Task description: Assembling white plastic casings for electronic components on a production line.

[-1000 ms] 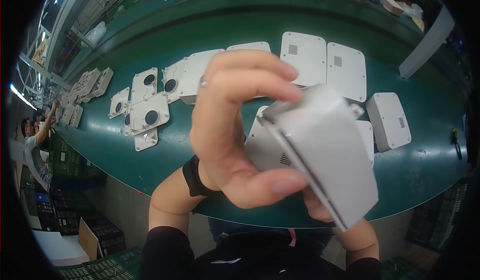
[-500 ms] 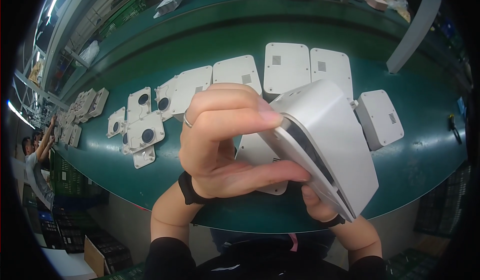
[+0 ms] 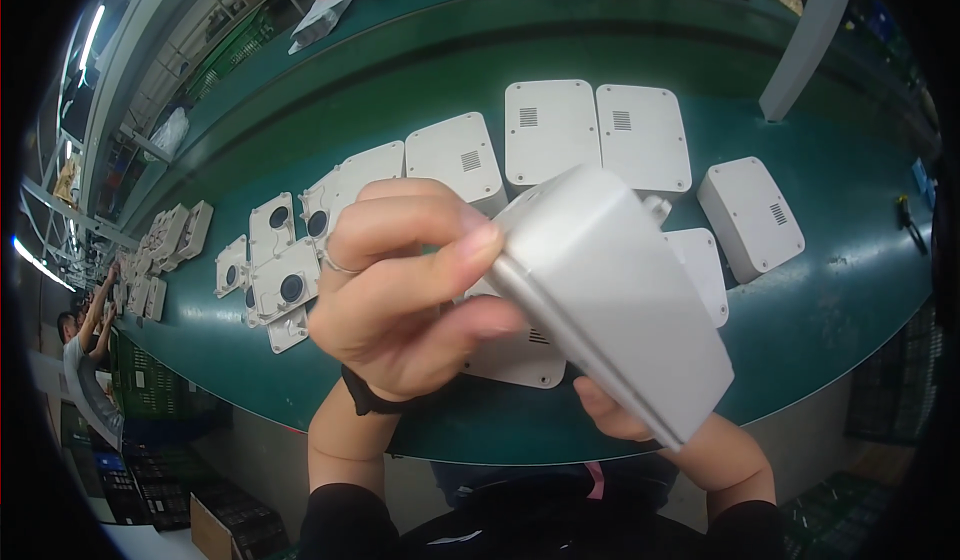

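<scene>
A white plastic casing point(image 3: 620, 300), blurred and tilted, is held up over the bench. My left hand point(image 3: 400, 290) is curled at its left edge, with the index fingertip against the upper corner and the thumb lower down, close to the edge. Beneath the casing, my right hand point(image 3: 608, 412) grips its lower side; most of its fingers are hidden behind it. The seam along the casing's edge looks closed. Under my hands lies another white casing point(image 3: 520, 358) with slotted vents, partly covered.
Several white vented casings, such as one at the right point(image 3: 752, 222), lie on the green bench point(image 3: 830, 310). Panels with round black speakers point(image 3: 292, 288) lie at the left. A grey post point(image 3: 805, 45) rises at the back right. People work at the far left and beyond the bench.
The gap along the casing's edge has closed. Both hands and the casing have shifted slightly left, and the left thumb has pulled back from the seam.
</scene>
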`<state>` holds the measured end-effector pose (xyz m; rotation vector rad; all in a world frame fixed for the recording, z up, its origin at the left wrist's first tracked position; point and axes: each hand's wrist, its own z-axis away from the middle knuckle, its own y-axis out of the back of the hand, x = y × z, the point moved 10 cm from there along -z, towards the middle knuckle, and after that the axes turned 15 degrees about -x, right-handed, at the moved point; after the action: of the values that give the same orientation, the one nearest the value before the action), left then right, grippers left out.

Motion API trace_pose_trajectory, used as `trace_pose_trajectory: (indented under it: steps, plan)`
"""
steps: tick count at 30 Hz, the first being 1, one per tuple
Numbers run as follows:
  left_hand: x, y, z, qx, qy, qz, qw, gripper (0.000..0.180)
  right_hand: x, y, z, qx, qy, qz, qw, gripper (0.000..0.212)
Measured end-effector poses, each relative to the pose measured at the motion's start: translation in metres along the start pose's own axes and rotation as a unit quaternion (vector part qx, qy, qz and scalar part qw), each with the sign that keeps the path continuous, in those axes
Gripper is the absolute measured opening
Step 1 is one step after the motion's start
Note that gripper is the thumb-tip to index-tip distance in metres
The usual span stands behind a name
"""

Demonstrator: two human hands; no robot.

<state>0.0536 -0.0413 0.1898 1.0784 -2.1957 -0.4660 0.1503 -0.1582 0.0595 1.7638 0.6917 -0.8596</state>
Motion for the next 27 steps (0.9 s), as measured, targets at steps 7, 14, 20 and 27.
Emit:
trace_pose_trajectory:
  steps: [7, 14, 20, 27]
  plan:
    - [-0.037, 0.005, 0.004, 0.193, 0.112, 0.392, 0.892, 0.076, 0.012, -0.039, 0.002, -0.173, -0.062, -0.437, 0.88, 0.066]
    - [-0.014, -0.007, 0.0, -0.034, 0.082, 0.238, 0.967, 0.093, 0.001, -0.042, 0.003, -0.174, -0.131, -0.525, 0.823, 0.064]
    - [-0.004, -0.006, -0.011, -0.055, 0.072, 0.193, 0.977, 0.087, 0.001, -0.04, 0.008, -0.138, -0.206, -0.599, 0.761, 0.066]
    - [-0.002, -0.003, -0.003, -0.028, 0.066, 0.2, 0.977, 0.072, 0.004, -0.041, 0.011, -0.131, -0.211, -0.564, 0.787, 0.067]
